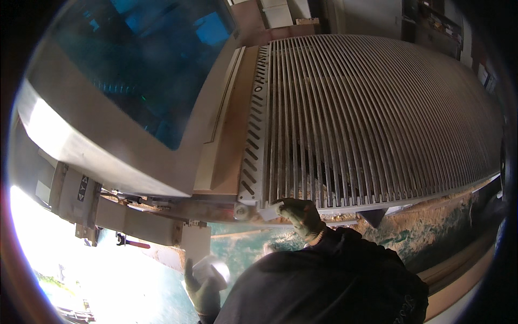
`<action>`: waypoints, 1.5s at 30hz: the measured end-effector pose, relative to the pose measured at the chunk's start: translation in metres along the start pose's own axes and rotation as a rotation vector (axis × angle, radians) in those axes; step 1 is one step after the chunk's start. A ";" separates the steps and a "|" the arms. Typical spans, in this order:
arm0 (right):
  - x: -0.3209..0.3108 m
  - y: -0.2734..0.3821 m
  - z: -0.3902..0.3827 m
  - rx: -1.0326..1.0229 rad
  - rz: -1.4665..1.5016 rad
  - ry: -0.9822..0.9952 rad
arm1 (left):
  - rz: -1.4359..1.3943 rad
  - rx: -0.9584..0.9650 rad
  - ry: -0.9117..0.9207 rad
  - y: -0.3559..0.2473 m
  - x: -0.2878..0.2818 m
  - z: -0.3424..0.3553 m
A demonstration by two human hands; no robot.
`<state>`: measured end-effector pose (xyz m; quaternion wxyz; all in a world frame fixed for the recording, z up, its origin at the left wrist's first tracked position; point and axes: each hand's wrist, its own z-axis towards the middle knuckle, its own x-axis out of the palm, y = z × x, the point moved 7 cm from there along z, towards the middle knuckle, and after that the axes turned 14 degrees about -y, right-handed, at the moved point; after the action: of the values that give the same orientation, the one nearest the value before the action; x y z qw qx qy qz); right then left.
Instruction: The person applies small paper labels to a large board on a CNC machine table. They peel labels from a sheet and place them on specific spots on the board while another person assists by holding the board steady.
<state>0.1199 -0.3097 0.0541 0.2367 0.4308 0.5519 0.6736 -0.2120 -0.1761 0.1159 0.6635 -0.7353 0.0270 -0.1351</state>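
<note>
At the front left corner of a slatted metal table, my right hand is closed, in a green work glove. A small pale patch shows by its fingertips, too unclear to name. Lower down, over the sunlit floor, my left hand wears a similar glove. Its fingers curve around a white rounded thing, partly washed out by glare; its kind cannot be made out. Closest to my right hand is the slotted metal strip along the table's left side.
A large pale machine housing with a dark blue window stands at left. Below it, a bracketed arm juts out, with a red-handled tool nearby. Brown debris lies under the table's front edge, over a worn green floor.
</note>
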 end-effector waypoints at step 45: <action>-0.013 -0.007 -0.002 0.120 0.053 0.039 | 0.163 0.070 -0.208 0.017 -0.019 -0.005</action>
<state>0.1238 -0.3185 0.0430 0.1817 0.4456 0.5841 0.6537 -0.2287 -0.1787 0.0964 0.6970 -0.7170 0.0129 -0.0044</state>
